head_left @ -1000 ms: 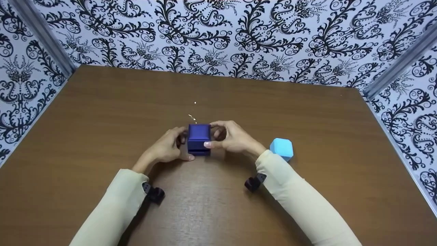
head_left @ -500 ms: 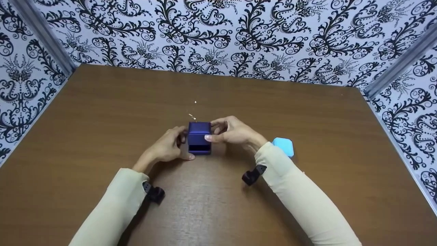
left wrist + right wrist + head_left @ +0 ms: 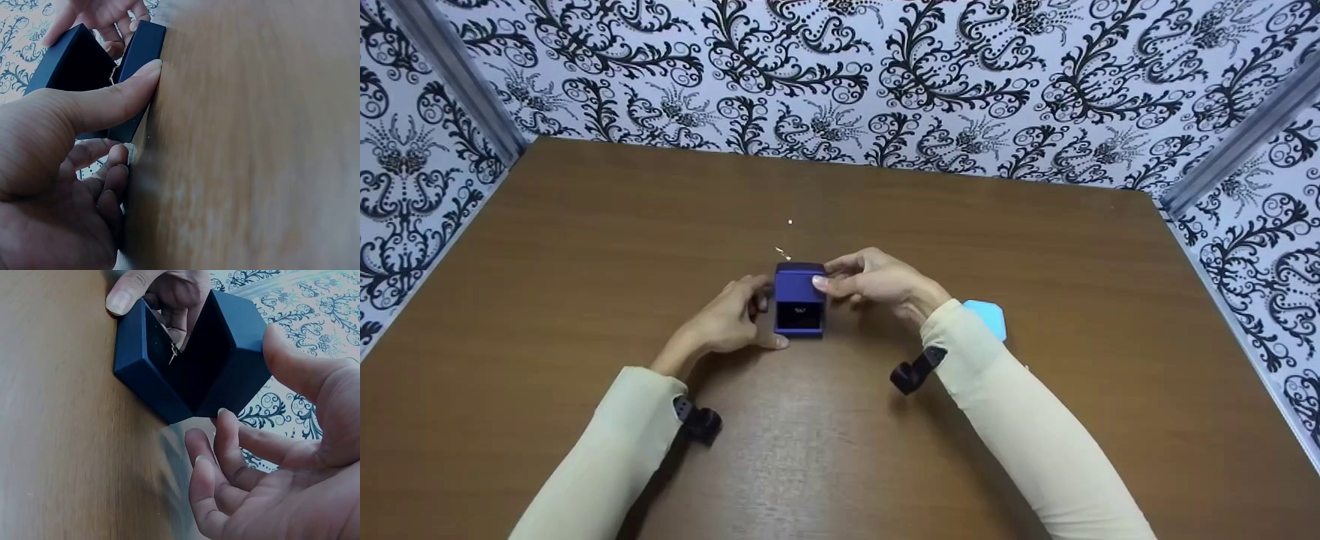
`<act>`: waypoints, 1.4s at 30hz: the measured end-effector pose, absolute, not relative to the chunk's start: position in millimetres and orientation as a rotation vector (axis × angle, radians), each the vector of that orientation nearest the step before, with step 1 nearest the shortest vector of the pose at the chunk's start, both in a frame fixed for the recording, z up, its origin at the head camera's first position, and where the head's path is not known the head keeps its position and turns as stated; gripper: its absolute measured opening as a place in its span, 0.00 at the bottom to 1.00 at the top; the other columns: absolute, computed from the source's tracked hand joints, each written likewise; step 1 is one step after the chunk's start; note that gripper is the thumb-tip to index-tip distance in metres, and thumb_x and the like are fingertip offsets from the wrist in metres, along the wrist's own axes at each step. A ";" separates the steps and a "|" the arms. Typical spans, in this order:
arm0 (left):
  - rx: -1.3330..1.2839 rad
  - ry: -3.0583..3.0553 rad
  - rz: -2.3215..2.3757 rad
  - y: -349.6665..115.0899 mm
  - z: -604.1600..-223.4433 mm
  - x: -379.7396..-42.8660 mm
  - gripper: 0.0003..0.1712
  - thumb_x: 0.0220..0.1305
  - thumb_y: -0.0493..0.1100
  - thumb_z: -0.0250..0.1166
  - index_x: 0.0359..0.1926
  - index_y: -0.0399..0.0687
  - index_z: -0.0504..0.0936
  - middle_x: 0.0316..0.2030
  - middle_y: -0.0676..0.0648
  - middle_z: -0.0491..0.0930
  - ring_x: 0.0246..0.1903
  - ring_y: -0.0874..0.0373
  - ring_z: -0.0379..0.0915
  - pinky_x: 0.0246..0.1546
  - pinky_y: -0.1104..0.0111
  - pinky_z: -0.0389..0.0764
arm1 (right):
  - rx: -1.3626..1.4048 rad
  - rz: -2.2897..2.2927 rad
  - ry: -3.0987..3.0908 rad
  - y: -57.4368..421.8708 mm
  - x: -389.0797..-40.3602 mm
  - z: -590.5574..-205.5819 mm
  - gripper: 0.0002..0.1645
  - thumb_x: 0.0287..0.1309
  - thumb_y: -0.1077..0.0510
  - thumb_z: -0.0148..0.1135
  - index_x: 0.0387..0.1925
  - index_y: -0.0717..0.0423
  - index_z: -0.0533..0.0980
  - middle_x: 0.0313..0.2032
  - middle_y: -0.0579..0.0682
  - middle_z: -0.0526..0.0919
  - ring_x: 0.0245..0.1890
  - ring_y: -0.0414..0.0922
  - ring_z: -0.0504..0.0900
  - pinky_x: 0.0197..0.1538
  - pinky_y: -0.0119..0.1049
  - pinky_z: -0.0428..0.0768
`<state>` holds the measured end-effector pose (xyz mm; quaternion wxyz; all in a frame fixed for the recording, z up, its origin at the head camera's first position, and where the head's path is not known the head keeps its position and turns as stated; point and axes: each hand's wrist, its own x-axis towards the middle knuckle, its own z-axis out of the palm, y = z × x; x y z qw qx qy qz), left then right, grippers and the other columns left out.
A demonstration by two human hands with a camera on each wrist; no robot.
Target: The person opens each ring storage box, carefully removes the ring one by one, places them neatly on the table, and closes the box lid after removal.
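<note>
A dark blue ring box [image 3: 795, 287] stands on the table with its lid partly raised, the opening facing me. Inside the box, a thin gold-coloured ring [image 3: 173, 354] shows in the right wrist view. The left hand [image 3: 729, 319] holds the box's base from the left, its thumb [image 3: 126, 93] lying across the front edge. On the other side, the right hand [image 3: 883, 285] grips the lid [image 3: 242, 354], thumb on its front and fingers towards the back. A light blue rounded box [image 3: 988, 319] sits to the right, partly hidden by the right sleeve.
Small bright glints [image 3: 782, 253] lie on the brown wooden table [image 3: 660, 202] behind the ring box, too small to identify. Patterned black-and-white panels [image 3: 840, 82] border the back and sides. Black wrist cameras [image 3: 701, 426] hang below both cuffs.
The right hand has lifted the ring box's lid up and back from nearly closed, uncovering the dark inside and the ring. The left hand has stayed at the base.
</note>
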<state>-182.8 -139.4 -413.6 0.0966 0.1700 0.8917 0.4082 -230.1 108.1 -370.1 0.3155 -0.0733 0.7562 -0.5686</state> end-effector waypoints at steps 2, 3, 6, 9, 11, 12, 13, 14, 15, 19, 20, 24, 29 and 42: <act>0.496 2.643 1.193 -139.6 -412.7 -182.8 0.47 0.50 0.43 0.82 0.66 0.29 0.69 0.42 0.42 0.73 0.46 0.47 0.65 0.51 0.56 0.67 | -0.179 -1.516 1.959 108.2 -232.3 -370.7 0.33 0.64 0.56 0.69 0.66 0.65 0.71 0.44 0.53 0.85 0.43 0.49 0.82 0.39 0.34 0.74; 0.490 2.642 1.190 -139.6 -412.3 -182.9 0.47 0.50 0.43 0.82 0.66 0.29 0.69 0.42 0.42 0.73 0.46 0.46 0.65 0.51 0.56 0.67 | -0.171 -1.523 1.946 108.2 -233.3 -371.0 0.32 0.65 0.56 0.69 0.65 0.65 0.72 0.44 0.53 0.86 0.43 0.50 0.82 0.39 0.34 0.75; 0.481 2.641 1.183 -139.3 -411.4 -183.0 0.47 0.50 0.44 0.82 0.66 0.29 0.68 0.42 0.42 0.73 0.47 0.47 0.65 0.51 0.56 0.67 | -0.141 -1.544 1.909 108.0 -235.9 -371.6 0.29 0.66 0.55 0.68 0.63 0.64 0.74 0.42 0.52 0.86 0.41 0.49 0.82 0.37 0.35 0.75; 0.488 2.644 1.185 -139.1 -411.6 -183.2 0.47 0.50 0.44 0.82 0.65 0.28 0.69 0.42 0.43 0.73 0.46 0.47 0.65 0.50 0.57 0.67 | -0.121 -1.557 1.878 107.2 -237.6 -371.7 0.27 0.68 0.52 0.66 0.61 0.64 0.75 0.37 0.52 0.85 0.37 0.47 0.81 0.35 0.36 0.74; 0.492 2.644 1.191 -139.1 -411.9 -183.4 0.47 0.49 0.44 0.82 0.64 0.27 0.69 0.42 0.43 0.73 0.46 0.47 0.64 0.50 0.57 0.67 | -0.114 -1.564 1.863 106.8 -238.0 -371.7 0.26 0.69 0.51 0.65 0.60 0.63 0.75 0.35 0.54 0.83 0.35 0.47 0.81 0.34 0.37 0.74; 0.498 2.645 1.194 -139.2 -412.1 -183.5 0.47 0.49 0.44 0.82 0.64 0.27 0.69 0.41 0.43 0.73 0.46 0.47 0.64 0.49 0.58 0.67 | -0.114 -1.566 1.857 106.5 -238.3 -372.0 0.26 0.69 0.50 0.64 0.60 0.63 0.75 0.34 0.54 0.83 0.34 0.47 0.81 0.34 0.38 0.74; 0.503 2.646 1.198 -139.1 -412.1 -183.5 0.46 0.49 0.44 0.82 0.63 0.27 0.70 0.41 0.43 0.73 0.45 0.47 0.64 0.49 0.58 0.67 | -0.116 -1.565 1.852 106.3 -238.5 -372.2 0.27 0.70 0.49 0.63 0.60 0.63 0.75 0.33 0.54 0.82 0.34 0.47 0.81 0.33 0.38 0.74; 0.505 2.646 1.200 -139.0 -412.1 -183.5 0.44 0.49 0.44 0.82 0.62 0.28 0.71 0.41 0.43 0.73 0.45 0.47 0.64 0.49 0.58 0.67 | -0.118 -1.568 1.844 106.1 -238.8 -372.6 0.25 0.70 0.48 0.62 0.58 0.63 0.76 0.32 0.54 0.81 0.33 0.47 0.80 0.33 0.38 0.73; 0.505 2.645 1.203 -139.0 -412.1 -183.4 0.43 0.49 0.44 0.82 0.61 0.29 0.72 0.40 0.43 0.72 0.45 0.47 0.64 0.48 0.58 0.66 | -0.118 -1.570 1.841 105.8 -239.1 -373.1 0.24 0.70 0.47 0.62 0.55 0.62 0.77 0.31 0.53 0.80 0.32 0.47 0.80 0.33 0.38 0.73; 0.508 2.639 1.204 -138.8 -412.9 -183.4 0.38 0.49 0.44 0.82 0.56 0.33 0.74 0.39 0.44 0.72 0.43 0.48 0.63 0.46 0.58 0.66 | -0.104 -1.572 1.847 104.6 -239.9 -375.2 0.22 0.71 0.43 0.60 0.44 0.59 0.79 0.29 0.50 0.78 0.32 0.46 0.78 0.35 0.38 0.72; 0.509 2.636 1.204 -138.9 -413.3 -183.4 0.37 0.49 0.44 0.82 0.55 0.34 0.74 0.39 0.44 0.71 0.43 0.48 0.63 0.46 0.58 0.66 | -0.095 -1.575 1.852 104.4 -239.8 -375.6 0.22 0.70 0.42 0.60 0.41 0.58 0.79 0.29 0.50 0.77 0.32 0.45 0.77 0.35 0.37 0.72; 0.531 2.634 1.218 -139.3 -414.9 -183.6 0.36 0.48 0.44 0.83 0.54 0.35 0.75 0.39 0.44 0.71 0.42 0.48 0.63 0.45 0.59 0.65 | -0.072 -1.587 1.880 103.5 -238.0 -377.2 0.26 0.68 0.39 0.61 0.39 0.60 0.79 0.26 0.48 0.76 0.28 0.43 0.74 0.34 0.36 0.70; 0.583 2.622 1.261 -138.7 -416.4 -184.5 0.37 0.46 0.41 0.83 0.54 0.33 0.76 0.37 0.44 0.70 0.39 0.49 0.63 0.42 0.61 0.64 | -0.102 -1.603 1.956 103.4 -235.0 -378.9 0.29 0.68 0.37 0.61 0.40 0.62 0.80 0.27 0.48 0.76 0.27 0.42 0.73 0.33 0.35 0.71; 0.566 2.609 1.256 -140.5 -416.3 -184.9 0.36 0.47 0.41 0.83 0.55 0.35 0.76 0.38 0.44 0.70 0.41 0.49 0.61 0.43 0.60 0.63 | -0.211 -1.684 2.332 111.0 -210.6 -377.9 0.29 0.66 0.47 0.67 0.59 0.63 0.77 0.42 0.60 0.82 0.34 0.62 0.82 0.30 0.39 0.78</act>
